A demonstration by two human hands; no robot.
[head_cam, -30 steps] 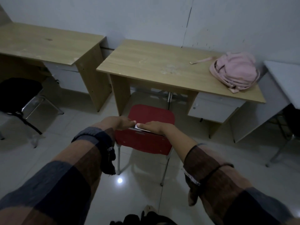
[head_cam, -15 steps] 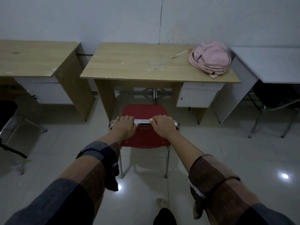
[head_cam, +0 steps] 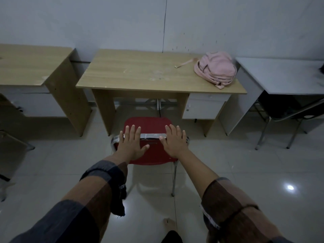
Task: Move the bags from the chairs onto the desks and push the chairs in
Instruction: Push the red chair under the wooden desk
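A red chair (head_cam: pixel 151 155) with a metal top rail stands in front of the middle wooden desk (head_cam: pixel 140 74), its seat partly under the desk's front edge. My left hand (head_cam: pixel 131 144) and my right hand (head_cam: pixel 173 142) are flat, fingers spread, over the top of the chair's backrest, holding nothing. A pink bag (head_cam: pixel 216 71) lies on the right end of the desk, with a strap trailing to its left.
Another wooden desk (head_cam: pixel 31 64) stands at the left, a grey desk (head_cam: pixel 284 76) at the right with a dark metal-framed chair (head_cam: pixel 284 111) under it. Part of a chair frame (head_cam: pixel 10 141) shows at the far left. The floor is glossy tile; my bare foot (head_cam: pixel 168 224) is below.
Both hands gripped the chair's top rail before; now their fingers are spread flat and no longer curl around it. The view has straightened to face the desk.
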